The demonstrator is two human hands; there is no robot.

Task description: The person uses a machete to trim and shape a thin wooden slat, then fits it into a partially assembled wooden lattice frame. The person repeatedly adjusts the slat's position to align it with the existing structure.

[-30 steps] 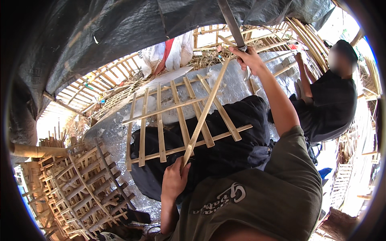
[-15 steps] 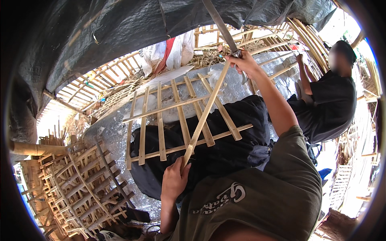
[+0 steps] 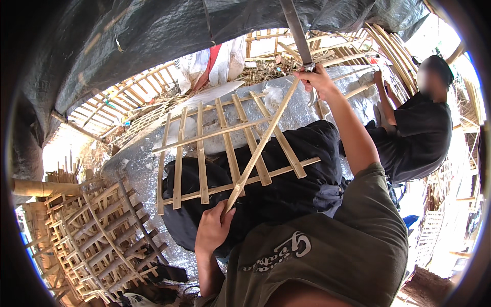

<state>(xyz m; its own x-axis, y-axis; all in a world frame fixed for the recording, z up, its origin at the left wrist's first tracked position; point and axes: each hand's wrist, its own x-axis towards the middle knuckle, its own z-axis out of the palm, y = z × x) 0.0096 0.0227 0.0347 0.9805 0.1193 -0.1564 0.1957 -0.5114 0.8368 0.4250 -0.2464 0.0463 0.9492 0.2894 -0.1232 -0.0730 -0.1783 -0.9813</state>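
Observation:
My left hand (image 3: 212,228) is closed round the near end of a long bamboo strip (image 3: 261,148). The strip slants up to my right hand (image 3: 318,83), whose fingers hold its far end together with a machete (image 3: 298,37). The machete's long blade points up and away, and a curved metal part shows below my fingers. Under the strip lies a frame of crossed bamboo slats (image 3: 228,146), resting partly on my legs in black cloth (image 3: 319,140). One slat of the frame runs across the others and passes close to the strip.
Stacked bamboo lattices (image 3: 102,240) stand at the lower left. A person in black (image 3: 419,128) sits at the right with hands near bamboo poles. Dark plastic sheeting (image 3: 143,46) hangs overhead. White sacks (image 3: 220,64) sit at the back, and a silvery ground sheet (image 3: 130,163) lies beneath.
My right hand and the machete have shifted slightly right, with the blade more upright. My left hand has moved a little left with the strip's near end. The slat frame has shifted slightly left.

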